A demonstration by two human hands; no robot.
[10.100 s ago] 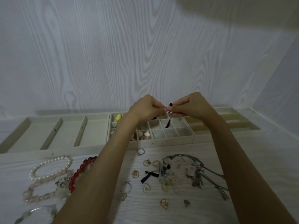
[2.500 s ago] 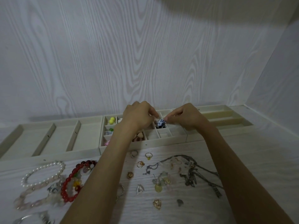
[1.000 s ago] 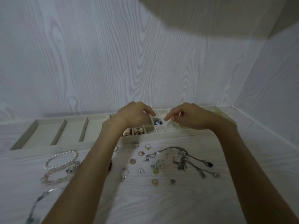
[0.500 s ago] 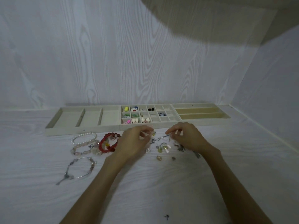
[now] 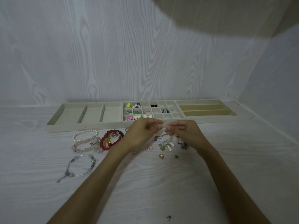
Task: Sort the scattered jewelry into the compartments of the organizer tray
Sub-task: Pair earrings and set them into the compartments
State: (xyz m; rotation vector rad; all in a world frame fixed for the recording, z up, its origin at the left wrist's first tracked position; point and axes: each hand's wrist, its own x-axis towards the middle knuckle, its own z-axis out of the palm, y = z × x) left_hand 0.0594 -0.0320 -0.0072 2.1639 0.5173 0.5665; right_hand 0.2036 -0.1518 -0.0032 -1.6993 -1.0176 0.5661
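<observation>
— Head view, left side: what's loose on the table (image 5: 48, 183)?
— Silver chain bracelet (image 5: 79, 166), pearl bracelet (image 5: 85, 134), pink bead bracelet (image 5: 85, 145), red bead bracelet (image 5: 111, 141), all just before the organizer tray (image 5: 84, 126).
— Hands?
— Left hand (image 5: 142, 132) and right hand (image 5: 182, 131) meet fingertip to fingertip, both pinching one tiny pale piece (image 5: 164, 126) above the small jewelry pile (image 5: 166, 145). Piece too small to identify.
— Tray?
— Earrings fill the middle grid's left cells.

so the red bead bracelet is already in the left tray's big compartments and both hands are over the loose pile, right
Not quite. The head view shows the red bead bracelet lying on the table in front of the left tray. Both hands, left hand and right hand, are over the loose pile.
</observation>
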